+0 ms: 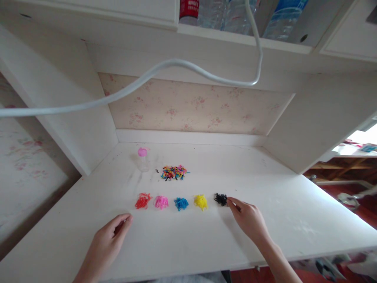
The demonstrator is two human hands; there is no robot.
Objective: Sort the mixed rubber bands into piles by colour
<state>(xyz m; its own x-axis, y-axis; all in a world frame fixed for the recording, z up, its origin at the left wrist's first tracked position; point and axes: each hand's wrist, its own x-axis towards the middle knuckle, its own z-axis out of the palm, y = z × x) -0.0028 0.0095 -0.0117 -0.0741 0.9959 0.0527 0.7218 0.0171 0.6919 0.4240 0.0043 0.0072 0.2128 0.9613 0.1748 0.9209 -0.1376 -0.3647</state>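
Small rubber bands lie sorted by colour in a row: a red pile (143, 201), a pink pile (161, 202), a blue pile (181, 203), a yellow pile (200, 202) and a black pile (220, 199). My right hand (247, 218) pinches at the right edge of the black pile, fingertips on the bands there. In front of the red pile, apart from it, my left hand (113, 236) has thumb and forefinger pressed together; whatever may be between them is hidden. Behind the row sits a mixed-colour heap of rubber bands (174, 172).
A clear bottle with a pink lid (143, 159) stands left of the mixed heap, a loose dark band (157, 171) beside it. The white desk (182, 243) has side panels and a shelf of bottles above. A white cable (176, 63) crosses the upper view.
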